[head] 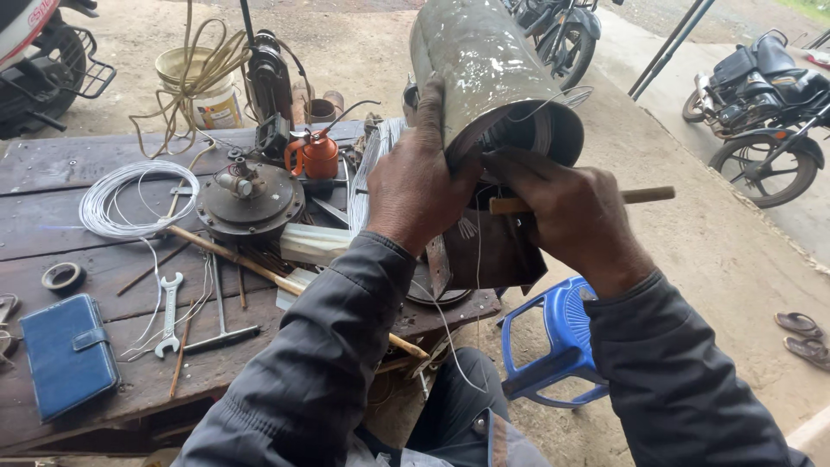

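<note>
Left hand wraps the near rim of a grey metal motor casing, fingertips up on its outer wall, thumb at the open end. Right hand pinches a wooden stick and presses its fingers into the open mouth, where the windings show. Thin white wire trails down from below the fingers. Left of the left hand's knuckles: orange oil can, round metal end cover, coil of white wire. Farther left on the wooden bench: spanner, tape roll, blue wallet case. Blue plastic stool under the right wrist.
</note>
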A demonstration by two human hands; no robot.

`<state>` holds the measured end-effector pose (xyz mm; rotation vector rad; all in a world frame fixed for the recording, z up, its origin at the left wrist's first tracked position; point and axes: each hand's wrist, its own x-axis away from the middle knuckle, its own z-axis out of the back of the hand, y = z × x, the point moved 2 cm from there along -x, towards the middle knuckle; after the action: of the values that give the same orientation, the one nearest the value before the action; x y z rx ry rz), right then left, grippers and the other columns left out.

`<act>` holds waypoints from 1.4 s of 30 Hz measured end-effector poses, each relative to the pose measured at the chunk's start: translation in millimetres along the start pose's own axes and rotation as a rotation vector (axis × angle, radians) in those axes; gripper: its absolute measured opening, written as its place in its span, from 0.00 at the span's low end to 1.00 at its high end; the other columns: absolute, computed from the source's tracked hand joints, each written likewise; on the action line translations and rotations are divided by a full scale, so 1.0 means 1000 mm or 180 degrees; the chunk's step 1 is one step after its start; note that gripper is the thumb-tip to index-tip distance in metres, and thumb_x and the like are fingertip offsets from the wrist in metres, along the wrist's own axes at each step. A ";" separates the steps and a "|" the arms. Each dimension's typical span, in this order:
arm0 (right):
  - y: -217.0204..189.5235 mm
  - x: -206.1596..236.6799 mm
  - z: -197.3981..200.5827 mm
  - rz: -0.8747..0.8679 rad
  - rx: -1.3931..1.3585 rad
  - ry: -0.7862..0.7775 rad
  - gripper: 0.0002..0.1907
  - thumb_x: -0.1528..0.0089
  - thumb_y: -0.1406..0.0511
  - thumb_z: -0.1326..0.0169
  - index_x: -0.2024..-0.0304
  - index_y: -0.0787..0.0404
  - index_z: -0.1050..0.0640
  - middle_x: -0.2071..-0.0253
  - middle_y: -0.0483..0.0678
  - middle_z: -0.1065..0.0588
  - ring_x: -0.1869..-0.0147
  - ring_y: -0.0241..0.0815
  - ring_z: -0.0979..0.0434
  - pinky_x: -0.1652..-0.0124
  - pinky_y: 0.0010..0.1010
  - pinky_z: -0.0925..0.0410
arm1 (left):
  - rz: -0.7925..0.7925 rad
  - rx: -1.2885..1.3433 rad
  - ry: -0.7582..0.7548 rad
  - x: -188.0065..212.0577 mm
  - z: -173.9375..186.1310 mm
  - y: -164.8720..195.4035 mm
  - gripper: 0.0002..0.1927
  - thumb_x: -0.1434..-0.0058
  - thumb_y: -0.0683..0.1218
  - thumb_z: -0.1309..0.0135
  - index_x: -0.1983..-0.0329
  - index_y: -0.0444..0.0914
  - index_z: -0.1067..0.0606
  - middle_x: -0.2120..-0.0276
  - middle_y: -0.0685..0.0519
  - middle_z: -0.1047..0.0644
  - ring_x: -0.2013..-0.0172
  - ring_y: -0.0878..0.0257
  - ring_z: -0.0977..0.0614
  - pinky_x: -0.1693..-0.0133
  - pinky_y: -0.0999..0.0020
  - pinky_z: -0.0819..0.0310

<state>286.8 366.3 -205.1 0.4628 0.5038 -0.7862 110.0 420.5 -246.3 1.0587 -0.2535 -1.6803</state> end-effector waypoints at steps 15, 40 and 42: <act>-0.013 -0.015 -0.013 -0.0876 0.0037 -0.0043 0.11 0.40 0.60 0.35 0.56 0.51 0.15 0.59 0.48 0.17 0.59 0.54 0.17 0.62 0.44 0.26 | 0.0053 0.0014 -0.0100 0.004 0.008 -0.004 0.47 0.35 0.60 0.44 0.21 0.44 0.54 0.61 0.40 0.18 0.63 0.40 0.14 0.62 0.44 0.22; -0.038 0.002 -0.004 -0.0703 -0.0854 0.0538 0.22 0.44 0.69 0.34 0.46 0.60 0.19 0.45 0.52 0.21 0.48 0.54 0.17 0.51 0.39 0.24 | -0.0367 0.0091 0.0211 0.023 0.021 -0.006 0.46 0.32 0.60 0.43 0.22 0.36 0.52 0.68 0.44 0.16 0.68 0.47 0.13 0.68 0.52 0.21; -0.038 0.004 -0.006 -0.0806 -0.0781 0.0590 0.20 0.44 0.67 0.33 0.49 0.58 0.18 0.47 0.50 0.20 0.50 0.53 0.16 0.53 0.38 0.23 | -0.0367 0.0105 0.0259 0.025 0.024 -0.004 0.45 0.32 0.60 0.43 0.22 0.37 0.51 0.68 0.44 0.16 0.67 0.47 0.13 0.67 0.53 0.20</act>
<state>259.4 343.9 -219.8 0.2467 0.8327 -0.9143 88.9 392.8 -248.3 1.1826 -0.1707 -1.7361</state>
